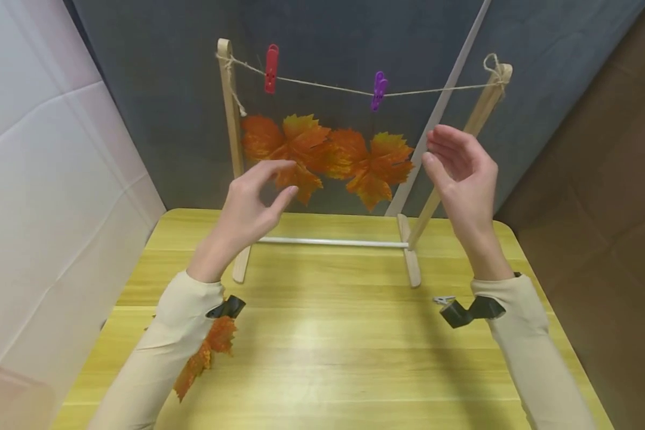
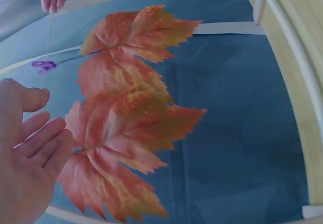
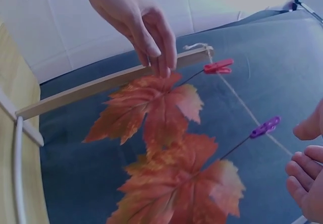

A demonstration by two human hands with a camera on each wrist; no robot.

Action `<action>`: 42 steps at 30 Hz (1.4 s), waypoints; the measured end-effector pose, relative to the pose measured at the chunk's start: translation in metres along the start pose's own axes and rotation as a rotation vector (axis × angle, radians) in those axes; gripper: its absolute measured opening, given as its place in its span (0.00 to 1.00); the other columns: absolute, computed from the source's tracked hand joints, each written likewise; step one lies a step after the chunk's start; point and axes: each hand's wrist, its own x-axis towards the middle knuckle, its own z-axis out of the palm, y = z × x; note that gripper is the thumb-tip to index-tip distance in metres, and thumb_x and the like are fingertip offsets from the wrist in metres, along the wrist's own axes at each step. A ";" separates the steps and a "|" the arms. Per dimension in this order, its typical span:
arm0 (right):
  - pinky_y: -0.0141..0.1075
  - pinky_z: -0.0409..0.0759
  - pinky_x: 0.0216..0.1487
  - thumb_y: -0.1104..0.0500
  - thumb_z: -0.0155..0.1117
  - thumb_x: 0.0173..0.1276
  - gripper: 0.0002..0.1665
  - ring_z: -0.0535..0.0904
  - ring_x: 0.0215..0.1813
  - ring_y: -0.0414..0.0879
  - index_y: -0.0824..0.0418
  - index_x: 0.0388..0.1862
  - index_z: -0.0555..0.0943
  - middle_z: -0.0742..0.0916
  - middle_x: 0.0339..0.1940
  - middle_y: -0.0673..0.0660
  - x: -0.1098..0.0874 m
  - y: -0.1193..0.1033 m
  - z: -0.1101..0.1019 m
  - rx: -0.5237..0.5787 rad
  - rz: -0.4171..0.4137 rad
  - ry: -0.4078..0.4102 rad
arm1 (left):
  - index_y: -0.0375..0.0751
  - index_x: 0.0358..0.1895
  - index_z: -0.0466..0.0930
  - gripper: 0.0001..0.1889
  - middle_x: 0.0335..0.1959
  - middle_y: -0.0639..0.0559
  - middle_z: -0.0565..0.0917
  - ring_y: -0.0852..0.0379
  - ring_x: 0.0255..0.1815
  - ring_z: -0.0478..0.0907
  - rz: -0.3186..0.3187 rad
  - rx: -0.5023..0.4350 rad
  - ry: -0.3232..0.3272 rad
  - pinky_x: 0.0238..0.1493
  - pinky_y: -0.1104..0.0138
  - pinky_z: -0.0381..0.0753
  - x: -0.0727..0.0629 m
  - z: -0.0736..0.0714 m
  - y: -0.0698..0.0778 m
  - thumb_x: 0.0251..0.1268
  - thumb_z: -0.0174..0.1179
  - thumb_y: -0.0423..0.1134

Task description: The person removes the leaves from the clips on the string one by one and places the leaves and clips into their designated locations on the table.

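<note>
The two hanging leaves lie beyond and between the hands, with the left hand (image 1: pixel 255 206) looking the nearer of the pair. The left leaf (image 1: pixel 301 140) sits just past that hand's fingertips, partly behind them in the head view; whether they touch I cannot tell. Its long axis follows a thin stem that climbs away from the hand to the red clothespin (image 1: pixel 271 68), above the fingertips on the string (image 1: pixel 328 85).

The right leaf (image 1: pixel 373 167) overlaps its neighbour, right of the left hand and left of the right hand (image 1: pixel 467 179) — its stem rises to the purple clothespin (image 1: pixel 378 91), above and left of the right fingertips.

Both hands are empty: fingers softly bent, each thumb well apart from them.

Below the left hand, a loose leaf (image 1: pixel 215 343) lies on the table (image 1: pixel 322 334), partly hidden by the sleeve (image 1: pixel 163 334). Below the right hand — beside its wrist camera (image 1: pixel 472 312) — lies a small pale clip (image 1: pixel 443 300).
</note>
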 end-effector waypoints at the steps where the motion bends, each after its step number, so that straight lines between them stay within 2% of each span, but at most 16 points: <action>1: 0.33 0.78 0.65 0.67 0.66 0.68 0.21 0.83 0.58 0.49 0.67 0.60 0.80 0.86 0.56 0.61 0.003 -0.002 0.002 0.003 -0.004 -0.001 | 0.32 0.60 0.80 0.19 0.57 0.40 0.85 0.42 0.55 0.82 0.010 0.001 0.006 0.58 0.51 0.80 0.005 0.001 0.002 0.66 0.66 0.31; 7: 0.37 0.78 0.66 0.67 0.67 0.68 0.21 0.83 0.58 0.47 0.67 0.60 0.81 0.87 0.56 0.59 0.019 -0.016 0.012 0.013 -0.032 -0.012 | 0.33 0.61 0.80 0.20 0.58 0.41 0.84 0.46 0.63 0.80 0.039 -0.023 0.007 0.66 0.54 0.77 0.030 0.008 0.012 0.68 0.66 0.33; 11: 0.38 0.77 0.68 0.67 0.68 0.67 0.22 0.83 0.59 0.46 0.67 0.61 0.80 0.86 0.58 0.61 0.029 -0.024 0.018 0.000 -0.028 -0.032 | 0.33 0.62 0.79 0.20 0.58 0.41 0.84 0.47 0.62 0.81 0.037 -0.056 -0.012 0.64 0.54 0.78 0.046 0.014 0.015 0.69 0.65 0.33; 19: 0.38 0.75 0.70 0.68 0.69 0.65 0.25 0.82 0.62 0.46 0.67 0.62 0.79 0.85 0.60 0.62 0.049 -0.037 0.028 -0.007 0.001 -0.073 | 0.39 0.65 0.78 0.21 0.62 0.46 0.83 0.51 0.66 0.78 -0.064 -0.023 -0.133 0.70 0.60 0.72 0.080 0.021 0.022 0.72 0.63 0.40; 27: 0.35 0.74 0.71 0.68 0.69 0.65 0.27 0.80 0.66 0.47 0.67 0.64 0.78 0.83 0.64 0.62 0.063 -0.048 0.042 0.005 0.048 -0.148 | 0.38 0.64 0.79 0.22 0.64 0.47 0.82 0.52 0.68 0.76 -0.111 0.007 -0.199 0.71 0.63 0.71 0.109 0.031 0.023 0.72 0.63 0.42; 31: 0.33 0.73 0.71 0.66 0.70 0.66 0.29 0.79 0.68 0.45 0.65 0.66 0.77 0.83 0.65 0.59 0.071 -0.051 0.049 -0.052 0.053 -0.175 | 0.39 0.65 0.78 0.22 0.65 0.48 0.82 0.53 0.67 0.76 -0.156 0.021 -0.240 0.69 0.64 0.73 0.119 0.036 0.021 0.73 0.62 0.45; 37: 0.30 0.72 0.71 0.65 0.70 0.67 0.30 0.78 0.69 0.45 0.64 0.67 0.76 0.82 0.66 0.59 0.083 -0.050 0.056 -0.135 0.063 -0.199 | 0.42 0.62 0.81 0.20 0.62 0.52 0.84 0.57 0.65 0.78 -0.213 0.001 -0.275 0.68 0.65 0.74 0.125 0.042 0.020 0.73 0.62 0.46; 42: 0.30 0.72 0.70 0.65 0.69 0.66 0.29 0.79 0.68 0.45 0.65 0.66 0.76 0.83 0.65 0.60 0.092 -0.047 0.060 -0.137 0.080 -0.197 | 0.44 0.60 0.82 0.18 0.59 0.53 0.86 0.58 0.61 0.81 -0.236 -0.035 -0.289 0.64 0.66 0.78 0.131 0.050 0.021 0.72 0.63 0.46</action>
